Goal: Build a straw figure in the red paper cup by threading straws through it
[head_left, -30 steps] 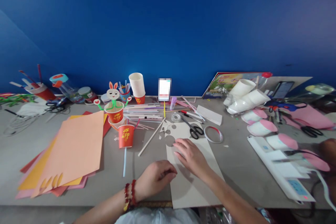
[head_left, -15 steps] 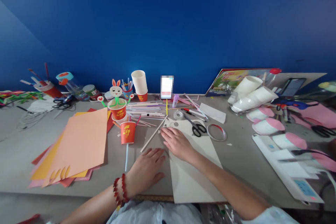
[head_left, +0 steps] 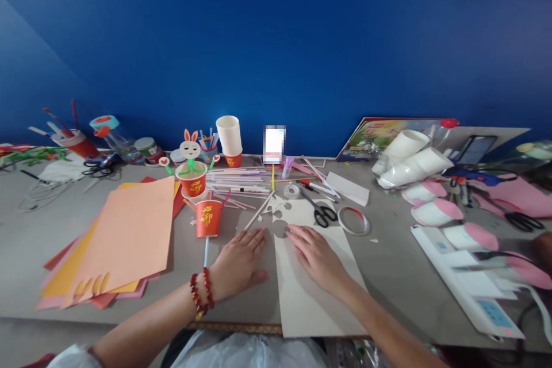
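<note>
My left hand (head_left: pixel 239 263) lies flat on the grey table, fingers stretched forward, with a red bead bracelet at the wrist. Close to its fingertips is a white paper straw (head_left: pixel 259 211). My right hand (head_left: pixel 319 256) rests flat on a white sheet of paper (head_left: pixel 317 310) that has round holes cut along its far part. Neither hand holds anything. Left of them stands an upturned red paper cup (head_left: pixel 209 219) with a pale blue straw below it. Behind that is another red cup (head_left: pixel 192 183) with a rabbit face (head_left: pixel 190 149) on green stems.
Coloured paper sheets (head_left: pixel 129 230) are stacked at the left. Black-handled scissors (head_left: pixel 324 213), a tape roll (head_left: pixel 353 221) and loose straws (head_left: pixel 237 178) lie behind my hands. At the right are a white power strip (head_left: pixel 466 282) and bagged white cups (head_left: pixel 414 161).
My right hand has slid to the right and a little nearer, uncovering a round hole in the sheet. My left hand has moved slightly forward. The view has shifted a little.
</note>
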A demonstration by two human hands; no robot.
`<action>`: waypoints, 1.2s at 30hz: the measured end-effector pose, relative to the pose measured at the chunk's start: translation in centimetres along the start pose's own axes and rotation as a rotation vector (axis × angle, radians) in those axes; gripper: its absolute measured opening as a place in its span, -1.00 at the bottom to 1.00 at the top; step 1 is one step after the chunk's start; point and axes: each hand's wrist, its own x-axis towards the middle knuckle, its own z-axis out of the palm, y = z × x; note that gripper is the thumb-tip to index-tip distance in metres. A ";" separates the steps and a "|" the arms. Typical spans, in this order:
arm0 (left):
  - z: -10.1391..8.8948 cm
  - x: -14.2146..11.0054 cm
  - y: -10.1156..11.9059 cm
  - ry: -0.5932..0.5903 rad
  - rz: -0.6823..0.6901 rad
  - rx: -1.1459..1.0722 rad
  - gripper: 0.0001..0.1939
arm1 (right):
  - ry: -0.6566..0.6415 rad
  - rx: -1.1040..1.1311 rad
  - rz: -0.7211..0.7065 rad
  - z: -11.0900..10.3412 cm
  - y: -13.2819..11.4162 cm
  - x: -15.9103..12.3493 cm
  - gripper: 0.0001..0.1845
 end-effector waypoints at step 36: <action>0.8 2.3 -0.7 0.019 0.158 0.003 -0.09 | -0.022 -0.141 0.048 2.4 -0.7 -3.6 -0.52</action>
